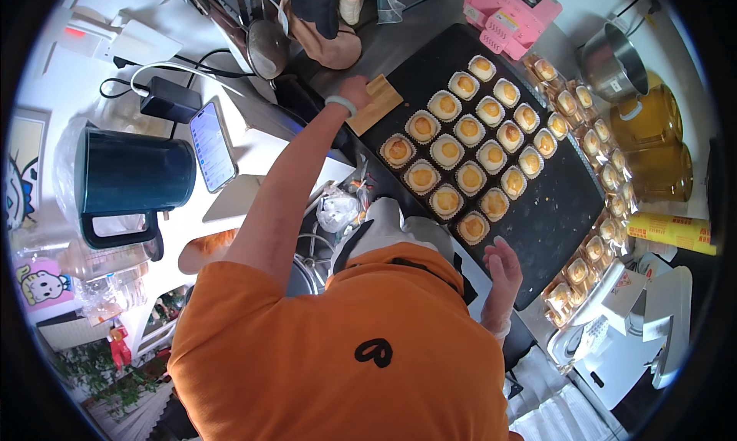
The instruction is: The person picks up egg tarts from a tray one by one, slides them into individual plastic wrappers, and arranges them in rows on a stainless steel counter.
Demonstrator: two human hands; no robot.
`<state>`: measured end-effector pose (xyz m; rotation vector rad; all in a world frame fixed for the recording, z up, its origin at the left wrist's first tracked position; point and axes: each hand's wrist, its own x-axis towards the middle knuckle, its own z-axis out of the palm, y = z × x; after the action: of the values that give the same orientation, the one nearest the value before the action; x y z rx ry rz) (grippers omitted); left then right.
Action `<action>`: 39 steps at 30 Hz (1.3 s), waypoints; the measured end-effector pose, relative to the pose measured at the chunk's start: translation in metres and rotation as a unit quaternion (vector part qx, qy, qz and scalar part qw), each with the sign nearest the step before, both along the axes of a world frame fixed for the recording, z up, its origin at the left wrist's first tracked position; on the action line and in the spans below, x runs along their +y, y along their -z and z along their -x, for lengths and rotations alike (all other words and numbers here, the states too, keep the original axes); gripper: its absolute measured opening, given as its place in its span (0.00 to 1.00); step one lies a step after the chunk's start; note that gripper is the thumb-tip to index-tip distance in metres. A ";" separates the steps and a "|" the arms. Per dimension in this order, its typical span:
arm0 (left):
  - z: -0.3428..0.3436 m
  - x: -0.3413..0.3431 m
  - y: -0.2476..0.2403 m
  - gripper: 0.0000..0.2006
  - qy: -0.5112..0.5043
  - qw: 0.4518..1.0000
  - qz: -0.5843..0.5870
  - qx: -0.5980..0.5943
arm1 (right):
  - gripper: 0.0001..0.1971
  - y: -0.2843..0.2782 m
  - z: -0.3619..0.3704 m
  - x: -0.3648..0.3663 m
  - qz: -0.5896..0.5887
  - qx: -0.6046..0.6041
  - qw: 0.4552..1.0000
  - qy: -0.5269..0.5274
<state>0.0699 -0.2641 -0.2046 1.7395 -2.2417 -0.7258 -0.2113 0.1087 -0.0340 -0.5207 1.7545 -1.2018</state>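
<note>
On the left, my left hand (pixel 355 92), with a pale band at the wrist, grips the edge of a flat tan rectangle (pixel 378 109) that looks like thin wood or card. That piece lies over the left edge of a large black baking tray (pixel 537 230). Rows of small pastries (pixel 469 130) with yellow-orange tops stand on the tray in white paper cups. My right hand (pixel 502 274), in a clear plastic glove, hovers by the tray's near edge, just below the closest pastry (pixel 473 227). Its fingers are stretched out and hold nothing.
Wrapped pastries (pixel 595 249) line the tray's right side. Behind it stands a pink machine (pixel 513 13); a metal pot (pixel 614 63) is at far right. A phone (pixel 213 147) and dark green pitcher (pixel 130 184) are left. Oven mitts (pixel 326 38) lie at the back.
</note>
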 end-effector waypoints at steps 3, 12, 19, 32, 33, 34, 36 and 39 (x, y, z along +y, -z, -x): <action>0.017 0.020 0.002 0.15 -0.041 0.991 0.117 -0.041 | 0.18 0.006 0.000 0.007 -0.011 -0.001 1.000 0.008; 0.036 0.042 0.017 0.09 0.003 0.979 0.200 -0.041 | 0.15 0.011 0.002 0.016 0.002 0.001 0.998 0.055; 0.052 0.028 0.019 0.10 -0.048 0.987 0.124 -0.092 | 0.15 0.016 0.003 0.018 0.005 0.004 0.999 0.053; 0.035 0.091 -0.152 0.05 0.075 0.911 -0.044 0.404 | 0.14 -0.019 -0.005 -0.076 0.142 0.017 0.986 -0.089; 0.039 0.106 -0.167 0.05 0.095 0.901 -0.055 0.421 | 0.16 -0.028 -0.014 -0.095 0.158 0.017 0.981 -0.108; 0.042 0.121 -0.180 0.05 0.098 0.894 -0.065 0.432 | 0.17 -0.035 -0.021 -0.112 0.191 0.013 0.969 -0.153; 0.051 0.145 -0.198 0.07 0.123 0.885 -0.057 0.445 | 0.18 -0.044 -0.034 -0.139 0.188 0.000 0.961 -0.205; 0.053 0.169 -0.210 0.07 0.126 0.907 -0.034 0.401 | 0.17 -0.046 -0.046 -0.158 0.132 0.042 0.949 -0.283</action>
<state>0.0164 -0.0949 0.0057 0.8920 -1.8465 -1.2940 -0.1652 -0.0489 0.0116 -1.1607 1.3708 -1.0059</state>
